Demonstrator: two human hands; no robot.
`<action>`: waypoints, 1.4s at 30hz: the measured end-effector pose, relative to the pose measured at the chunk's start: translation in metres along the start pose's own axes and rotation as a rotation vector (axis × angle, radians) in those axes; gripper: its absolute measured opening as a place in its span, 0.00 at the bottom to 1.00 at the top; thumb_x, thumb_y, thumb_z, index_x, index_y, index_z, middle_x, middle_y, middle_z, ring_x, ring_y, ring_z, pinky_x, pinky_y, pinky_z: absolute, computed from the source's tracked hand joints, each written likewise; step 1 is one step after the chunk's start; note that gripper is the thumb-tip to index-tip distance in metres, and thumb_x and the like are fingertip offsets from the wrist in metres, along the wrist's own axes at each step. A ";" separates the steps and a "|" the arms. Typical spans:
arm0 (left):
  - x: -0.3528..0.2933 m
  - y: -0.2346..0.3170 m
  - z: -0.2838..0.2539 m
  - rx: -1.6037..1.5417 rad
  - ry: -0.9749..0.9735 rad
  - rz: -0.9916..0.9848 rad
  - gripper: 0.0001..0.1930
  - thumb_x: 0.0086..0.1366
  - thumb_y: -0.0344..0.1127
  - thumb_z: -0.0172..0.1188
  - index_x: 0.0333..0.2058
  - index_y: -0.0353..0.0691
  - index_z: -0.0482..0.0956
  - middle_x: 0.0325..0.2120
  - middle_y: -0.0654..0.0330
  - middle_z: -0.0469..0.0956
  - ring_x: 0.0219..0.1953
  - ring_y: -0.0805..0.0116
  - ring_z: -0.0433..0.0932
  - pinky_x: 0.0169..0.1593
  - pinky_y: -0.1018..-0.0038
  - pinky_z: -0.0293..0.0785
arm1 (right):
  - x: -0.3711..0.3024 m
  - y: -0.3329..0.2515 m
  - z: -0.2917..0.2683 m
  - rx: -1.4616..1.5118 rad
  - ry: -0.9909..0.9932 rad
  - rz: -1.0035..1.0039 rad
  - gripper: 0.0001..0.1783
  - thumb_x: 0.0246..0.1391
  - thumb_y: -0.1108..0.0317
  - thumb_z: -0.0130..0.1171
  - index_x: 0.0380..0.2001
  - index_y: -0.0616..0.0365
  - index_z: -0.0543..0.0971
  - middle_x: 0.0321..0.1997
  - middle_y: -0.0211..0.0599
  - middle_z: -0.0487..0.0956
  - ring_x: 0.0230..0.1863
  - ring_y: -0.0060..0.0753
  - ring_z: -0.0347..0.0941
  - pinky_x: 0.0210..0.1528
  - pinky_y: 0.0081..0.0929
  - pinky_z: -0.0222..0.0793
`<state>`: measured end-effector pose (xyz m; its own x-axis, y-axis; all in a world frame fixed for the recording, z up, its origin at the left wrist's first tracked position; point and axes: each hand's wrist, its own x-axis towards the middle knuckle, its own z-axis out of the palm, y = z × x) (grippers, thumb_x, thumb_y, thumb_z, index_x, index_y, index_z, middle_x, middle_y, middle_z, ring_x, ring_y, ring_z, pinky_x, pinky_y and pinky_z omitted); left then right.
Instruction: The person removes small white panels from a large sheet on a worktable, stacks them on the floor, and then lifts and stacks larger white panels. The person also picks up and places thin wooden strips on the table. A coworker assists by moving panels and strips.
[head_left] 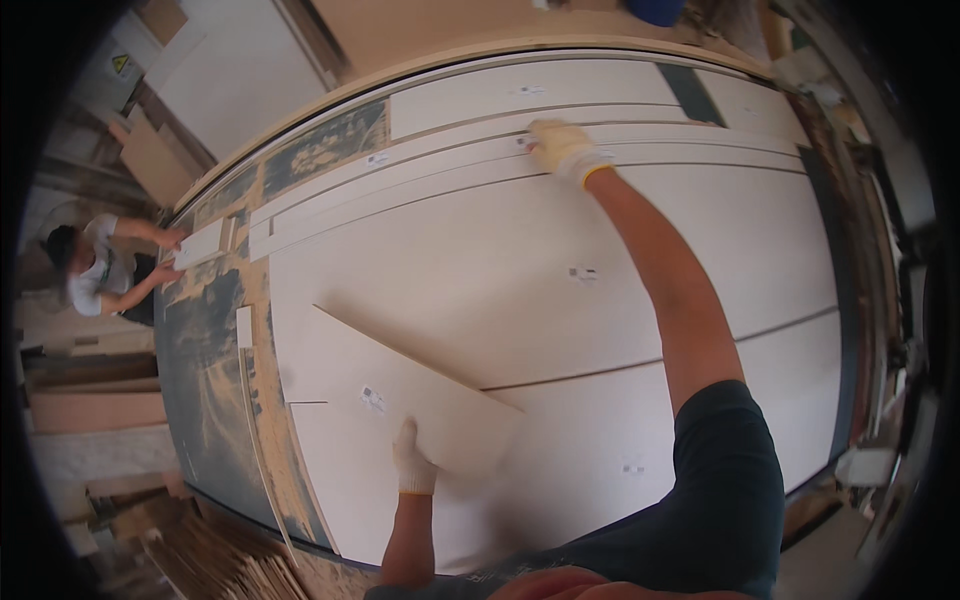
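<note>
- Our left hand (413, 463) grips a panel (462, 425), tilted over the white sheets (710, 240).
- Our right hand (563, 152), gloved like the left, is at the far strips (440, 170) (whether grasping, we cannot tell).

white board (440, 402) | labelled | tilted | near || narrow white strip (492, 152) | flat | farther off
</note>
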<state>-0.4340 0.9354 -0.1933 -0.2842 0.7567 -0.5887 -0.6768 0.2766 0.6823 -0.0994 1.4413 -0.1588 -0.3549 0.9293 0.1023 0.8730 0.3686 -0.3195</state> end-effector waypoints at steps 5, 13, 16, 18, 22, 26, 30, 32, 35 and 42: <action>0.004 0.000 0.006 0.078 0.080 0.016 0.34 0.65 0.44 0.66 0.64 0.28 0.68 0.58 0.48 0.75 0.58 0.53 0.77 0.61 0.57 0.76 | 0.153 0.095 0.031 -0.065 0.046 0.191 0.25 0.67 0.50 0.49 0.51 0.58 0.82 0.59 0.50 0.80 0.59 0.55 0.76 0.62 0.48 0.72; 0.000 -0.002 0.000 0.142 0.221 -0.011 0.36 0.61 0.45 0.69 0.61 0.27 0.69 0.53 0.46 0.79 0.53 0.53 0.81 0.56 0.60 0.80 | 0.200 0.131 0.051 -0.330 0.081 0.194 0.33 0.68 0.39 0.45 0.61 0.53 0.76 0.65 0.48 0.76 0.67 0.52 0.70 0.68 0.50 0.65; 0.001 0.000 0.010 0.166 0.224 0.014 0.34 0.63 0.45 0.66 0.61 0.28 0.70 0.52 0.47 0.79 0.54 0.53 0.81 0.56 0.60 0.80 | 0.186 0.108 0.027 -0.404 0.134 0.227 0.34 0.66 0.39 0.49 0.62 0.52 0.76 0.67 0.43 0.75 0.67 0.50 0.70 0.66 0.50 0.67; 0.002 0.001 0.016 0.232 0.259 0.046 0.32 0.64 0.49 0.65 0.57 0.29 0.74 0.51 0.48 0.81 0.52 0.55 0.82 0.55 0.61 0.81 | 0.178 0.094 0.005 -0.454 0.104 0.256 0.34 0.65 0.39 0.50 0.63 0.52 0.76 0.69 0.42 0.73 0.69 0.49 0.69 0.67 0.50 0.67; 0.001 0.004 0.025 0.142 0.213 0.055 0.28 0.67 0.42 0.63 0.58 0.28 0.73 0.52 0.49 0.80 0.54 0.56 0.81 0.56 0.61 0.81 | 0.172 0.087 -0.045 -0.502 0.153 0.149 0.34 0.58 0.47 0.61 0.63 0.54 0.75 0.71 0.46 0.70 0.70 0.50 0.67 0.68 0.47 0.67; -0.003 0.012 0.027 0.093 0.141 -0.024 0.24 0.69 0.37 0.63 0.58 0.27 0.75 0.53 0.50 0.80 0.53 0.58 0.82 0.56 0.62 0.81 | 0.159 0.079 -0.076 -0.487 -0.110 0.045 0.32 0.48 0.62 0.64 0.59 0.58 0.77 0.58 0.58 0.80 0.60 0.58 0.76 0.64 0.45 0.72; -0.007 0.010 0.018 0.042 0.158 0.014 0.24 0.67 0.38 0.67 0.56 0.28 0.77 0.50 0.51 0.82 0.50 0.59 0.84 0.53 0.61 0.83 | 0.089 0.046 -0.087 -0.578 -0.116 -0.234 0.14 0.55 0.66 0.60 0.45 0.55 0.81 0.51 0.53 0.83 0.53 0.54 0.80 0.57 0.50 0.75; -0.004 0.006 0.010 0.012 0.135 0.041 0.24 0.67 0.38 0.68 0.56 0.28 0.77 0.50 0.51 0.83 0.49 0.60 0.84 0.53 0.61 0.83 | 0.037 0.023 -0.105 -0.576 0.022 -0.259 0.07 0.54 0.65 0.61 0.35 0.54 0.78 0.39 0.46 0.83 0.44 0.54 0.80 0.46 0.53 0.76; 0.005 0.003 0.002 -0.018 0.120 0.050 0.23 0.66 0.38 0.69 0.54 0.28 0.79 0.50 0.50 0.83 0.49 0.60 0.84 0.51 0.63 0.83 | -0.092 -0.017 -0.154 -0.591 0.357 -0.408 0.10 0.52 0.64 0.65 0.34 0.54 0.76 0.33 0.43 0.79 0.40 0.51 0.79 0.43 0.49 0.75; -0.020 -0.010 -0.008 0.178 0.171 0.264 0.22 0.64 0.41 0.70 0.50 0.30 0.84 0.49 0.50 0.84 0.46 0.63 0.84 0.48 0.69 0.81 | -0.450 -0.116 -0.267 -0.359 -0.053 0.123 0.18 0.60 0.57 0.60 0.34 0.65 0.76 0.31 0.54 0.81 0.32 0.55 0.79 0.40 0.49 0.74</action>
<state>-0.4269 0.9128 -0.1918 -0.5529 0.7100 -0.4362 -0.4402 0.1956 0.8764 0.0481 0.9865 0.0835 -0.2483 0.9682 0.0319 0.9685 0.2476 0.0253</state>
